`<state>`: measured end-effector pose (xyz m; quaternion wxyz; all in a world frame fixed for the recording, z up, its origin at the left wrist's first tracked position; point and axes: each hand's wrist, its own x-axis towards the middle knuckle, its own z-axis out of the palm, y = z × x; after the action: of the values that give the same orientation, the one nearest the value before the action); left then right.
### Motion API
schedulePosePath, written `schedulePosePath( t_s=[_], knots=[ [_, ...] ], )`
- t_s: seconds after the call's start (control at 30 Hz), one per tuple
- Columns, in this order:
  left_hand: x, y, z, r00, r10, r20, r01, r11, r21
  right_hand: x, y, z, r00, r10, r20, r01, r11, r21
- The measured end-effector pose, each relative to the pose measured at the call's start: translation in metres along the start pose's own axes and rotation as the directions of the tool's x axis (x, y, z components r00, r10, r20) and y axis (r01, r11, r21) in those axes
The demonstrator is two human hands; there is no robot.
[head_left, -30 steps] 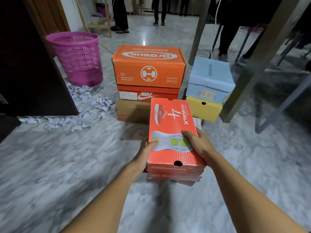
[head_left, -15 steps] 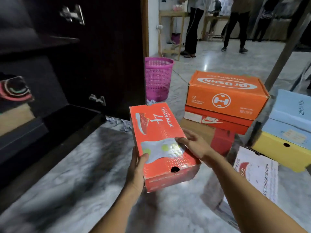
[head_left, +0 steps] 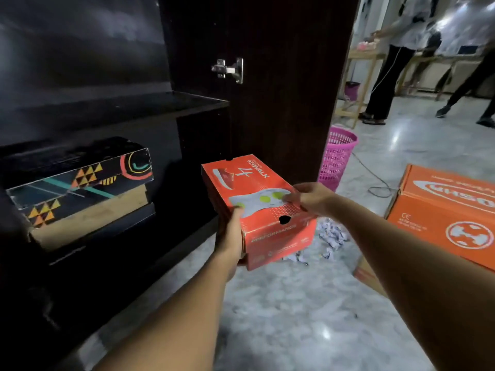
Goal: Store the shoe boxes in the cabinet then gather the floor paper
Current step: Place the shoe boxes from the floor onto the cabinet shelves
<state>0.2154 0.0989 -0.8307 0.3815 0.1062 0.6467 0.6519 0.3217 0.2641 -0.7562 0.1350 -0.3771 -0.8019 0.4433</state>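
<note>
The red box [head_left: 263, 228] is off the floor [head_left: 294, 317], held in both hands in front of the open dark cabinet [head_left: 281, 89], just outside its lower compartment and tilted a little, its far end higher. The left hand [head_left: 230, 238] grips the near left corner, thumb on the lid and the other fingers hidden beneath the box. The right hand [head_left: 312, 199] lies on the lid's right edge, its fingers [head_left: 296, 195] curled onto the shoe-sole print and clamped on the box. Inside the cabinet, under a shelf [head_left: 160, 101], a black patterned box [head_left: 80, 180] sits on top of a tan box [head_left: 91, 223]. A metal hinge [head_left: 231, 69] shows on the cabinet's side panel. Crumpled paper [head_left: 332, 234] lies on the floor just behind the red box, near the foot of a pink basket [head_left: 336, 156]. An orange box [head_left: 442, 215] stands at the right, on another box that is mostly hidden. People stand in the blurred background.
</note>
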Motion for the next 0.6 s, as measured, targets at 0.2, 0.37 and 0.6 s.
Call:
schedulePosePath(
  t_s=[0.2,0.37,0.6],
  knots=[
    [0.058,0.014,0.001,0.997,-0.034,-0.072,0.029,0.997,-0.067,0.064,0.027,0.015,0.976,-0.176,-0.130,0.183,0.982,0.049],
    [0.099,0.025,0.015,0.986,-0.025,-0.163,0.016,0.998,-0.058,0.095,0.061,0.039,0.939,-0.273,-0.210,0.313,0.930,0.191],
    [0.132,0.033,0.017,0.967,-0.069,-0.247,0.047,0.995,-0.093,0.141,0.081,0.076,0.955,-0.244,-0.170,0.290,0.886,0.361]
  ],
)
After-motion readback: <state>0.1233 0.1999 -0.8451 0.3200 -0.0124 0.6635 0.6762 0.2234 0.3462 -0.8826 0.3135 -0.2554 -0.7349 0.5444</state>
